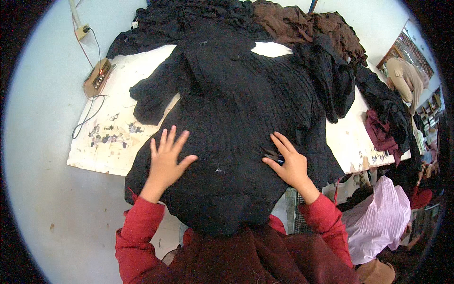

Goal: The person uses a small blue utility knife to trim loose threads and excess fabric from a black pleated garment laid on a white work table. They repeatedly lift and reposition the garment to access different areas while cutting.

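Observation:
A black long-sleeved garment with fine pleats (236,113) lies spread over the white table, its near part hanging over the front edge toward me. My left hand (167,158) rests flat on its left side, fingers spread and holding nothing. On the right side of the cloth, my right hand (291,163) has its fingers stretched forward. Tucked between its thumb and palm is a small dark tool with a blue part, which looks like thread snips (281,160); the palm hides much of it. A loose pale thread (218,170) sits on the cloth between my hands.
Black clothes (156,28) and brown clothes (288,21) are heaped along the table's far edge. More dark and maroon cloth (382,132) hangs at the right. A socket box with cables (98,78) is at the left. Pink striped cloth (383,217) and another person (406,78) are at right.

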A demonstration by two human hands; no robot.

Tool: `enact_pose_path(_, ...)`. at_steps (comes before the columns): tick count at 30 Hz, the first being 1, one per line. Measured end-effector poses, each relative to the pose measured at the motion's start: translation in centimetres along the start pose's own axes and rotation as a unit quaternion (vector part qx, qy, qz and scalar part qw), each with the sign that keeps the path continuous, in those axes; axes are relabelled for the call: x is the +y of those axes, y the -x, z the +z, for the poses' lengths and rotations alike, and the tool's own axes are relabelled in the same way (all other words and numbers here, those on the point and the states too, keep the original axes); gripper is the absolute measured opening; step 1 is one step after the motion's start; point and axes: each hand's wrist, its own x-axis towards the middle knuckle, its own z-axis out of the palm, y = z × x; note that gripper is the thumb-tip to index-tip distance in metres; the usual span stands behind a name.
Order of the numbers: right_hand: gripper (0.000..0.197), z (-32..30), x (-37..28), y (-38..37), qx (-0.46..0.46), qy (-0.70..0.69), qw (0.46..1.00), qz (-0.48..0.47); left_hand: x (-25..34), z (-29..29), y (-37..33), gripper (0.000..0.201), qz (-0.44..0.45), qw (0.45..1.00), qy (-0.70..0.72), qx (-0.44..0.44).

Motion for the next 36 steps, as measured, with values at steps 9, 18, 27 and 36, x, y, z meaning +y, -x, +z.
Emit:
enact_pose_path(9,0.043,-0.2,-0.7,3.5,0.091,-0.136,0.986,0.030,-2.9,-1.6,2.3,0.053,-0.033,0.995,0.041,0.085)
enact_pose_path(18,0.044,0.9,-4.5,5.9,-0.075,-0.342,0.932,-0.096,9.6,6.0,11.7,0.021,-0.087,0.695,0.654,-0.287)
enact_pose_path(27,0.046,0.8,-6.8,6.5,-0.154,-0.329,0.915,-0.174,8.9,5.7,13.2,0.055,-0.355,0.512,0.717,-0.312)
enact_pose_path(36,0.047,1.7,-6.8,6.3,-0.097,-0.433,0.857,-0.262,11.5,1.5,8.5,0.059,-0.222,0.459,0.841,-0.183)
